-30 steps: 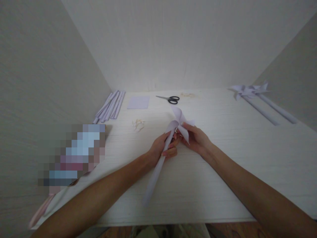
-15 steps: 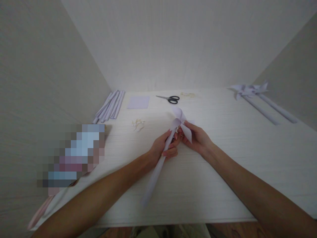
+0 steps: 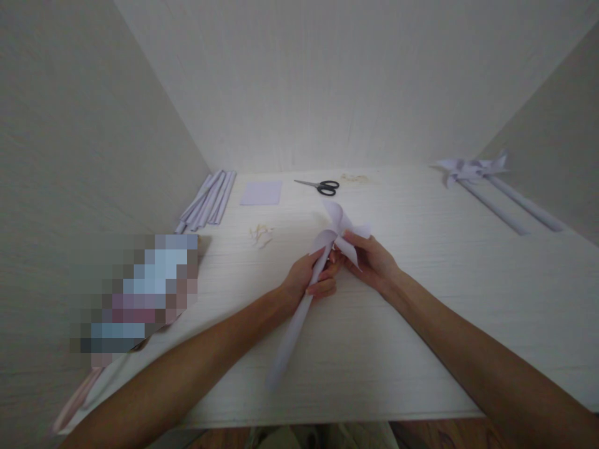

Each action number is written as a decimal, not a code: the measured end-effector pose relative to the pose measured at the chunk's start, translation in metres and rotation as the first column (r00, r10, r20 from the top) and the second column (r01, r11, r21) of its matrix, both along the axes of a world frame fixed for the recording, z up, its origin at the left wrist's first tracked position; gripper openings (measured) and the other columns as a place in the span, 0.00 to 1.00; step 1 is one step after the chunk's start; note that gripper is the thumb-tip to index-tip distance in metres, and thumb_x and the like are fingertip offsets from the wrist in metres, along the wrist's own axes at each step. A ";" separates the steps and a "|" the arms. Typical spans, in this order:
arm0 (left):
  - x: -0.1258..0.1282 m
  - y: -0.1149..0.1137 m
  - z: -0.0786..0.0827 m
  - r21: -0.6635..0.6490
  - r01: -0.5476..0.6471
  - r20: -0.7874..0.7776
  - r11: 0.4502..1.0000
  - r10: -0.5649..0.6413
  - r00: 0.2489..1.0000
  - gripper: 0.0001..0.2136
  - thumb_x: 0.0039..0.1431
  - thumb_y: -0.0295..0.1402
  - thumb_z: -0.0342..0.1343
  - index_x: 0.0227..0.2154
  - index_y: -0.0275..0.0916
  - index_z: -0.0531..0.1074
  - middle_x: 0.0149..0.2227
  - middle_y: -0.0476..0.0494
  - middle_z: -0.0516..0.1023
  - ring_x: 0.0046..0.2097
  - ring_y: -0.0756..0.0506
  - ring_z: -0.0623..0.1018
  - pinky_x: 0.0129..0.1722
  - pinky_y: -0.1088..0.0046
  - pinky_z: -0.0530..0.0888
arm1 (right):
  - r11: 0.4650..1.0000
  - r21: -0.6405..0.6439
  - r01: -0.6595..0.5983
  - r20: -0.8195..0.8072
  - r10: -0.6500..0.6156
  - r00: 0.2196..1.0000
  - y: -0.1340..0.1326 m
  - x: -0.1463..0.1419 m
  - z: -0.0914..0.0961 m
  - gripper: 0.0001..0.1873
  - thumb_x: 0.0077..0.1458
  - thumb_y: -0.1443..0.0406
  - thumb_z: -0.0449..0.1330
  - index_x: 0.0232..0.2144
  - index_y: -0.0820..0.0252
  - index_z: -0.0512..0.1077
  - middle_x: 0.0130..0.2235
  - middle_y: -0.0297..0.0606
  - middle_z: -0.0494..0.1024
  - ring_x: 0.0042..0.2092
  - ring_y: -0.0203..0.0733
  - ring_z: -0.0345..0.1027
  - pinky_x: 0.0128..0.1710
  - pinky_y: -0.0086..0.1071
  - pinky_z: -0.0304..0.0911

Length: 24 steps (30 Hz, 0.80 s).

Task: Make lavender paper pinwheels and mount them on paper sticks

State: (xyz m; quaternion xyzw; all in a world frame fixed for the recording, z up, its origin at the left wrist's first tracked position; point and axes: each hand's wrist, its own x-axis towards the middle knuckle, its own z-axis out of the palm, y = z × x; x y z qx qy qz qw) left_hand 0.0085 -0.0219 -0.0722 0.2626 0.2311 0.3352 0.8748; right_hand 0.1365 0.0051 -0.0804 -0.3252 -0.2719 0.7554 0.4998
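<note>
A pale lilac paper pinwheel (image 3: 339,229) sits on top of a rolled paper stick (image 3: 294,327) that slants down toward me over the white table (image 3: 421,324). My left hand (image 3: 309,279) is wrapped round the upper part of the stick, just under the wheel. My right hand (image 3: 370,262) pinches the wheel at its hub, fingers closed on the blades. The hub itself is hidden by my fingertips.
Several rolled paper sticks (image 3: 209,198) lie at the back left beside a lilac paper square (image 3: 262,193). Black scissors (image 3: 321,186) lie at the back middle. Small pale bits (image 3: 261,234) lie left of my hands. Finished pinwheels (image 3: 482,178) rest at the back right. A blurred patch (image 3: 135,293) covers the left.
The pinwheel's blades have shifted slightly between my fingers. Both hands have stayed in nearly the same place.
</note>
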 end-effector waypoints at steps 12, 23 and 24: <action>0.000 -0.001 -0.006 0.120 0.009 -0.001 0.993 -0.009 1.000 0.12 0.57 0.35 0.36 0.21 0.38 0.55 0.12 0.57 0.55 0.07 0.58 0.50 0.06 0.84 0.51 | 1.000 -0.003 -0.026 0.030 0.026 0.999 -0.001 0.002 0.004 0.08 0.34 0.69 0.62 0.22 0.62 0.68 0.21 0.31 0.74 0.23 0.32 0.66 0.24 0.25 0.62; 0.000 -0.003 -0.005 0.166 0.004 -0.031 0.986 0.001 1.000 0.10 0.54 0.37 0.41 0.22 0.38 0.56 0.12 0.58 0.55 0.08 0.58 0.51 0.07 0.83 0.49 | 0.986 0.080 -0.145 0.055 0.141 0.988 -0.002 0.001 0.005 0.06 0.37 0.65 0.60 0.22 0.62 0.70 0.21 0.33 0.74 0.23 0.34 0.66 0.27 0.27 0.63; 0.000 -0.003 -0.005 0.164 0.003 -0.034 0.986 0.003 0.999 0.10 0.54 0.36 0.41 0.22 0.38 0.55 0.12 0.58 0.55 0.08 0.58 0.51 0.07 0.83 0.49 | 0.982 0.085 -0.169 0.070 0.163 0.984 -0.002 0.002 0.005 0.06 0.38 0.64 0.60 0.21 0.62 0.70 0.20 0.34 0.74 0.23 0.34 0.66 0.27 0.28 0.63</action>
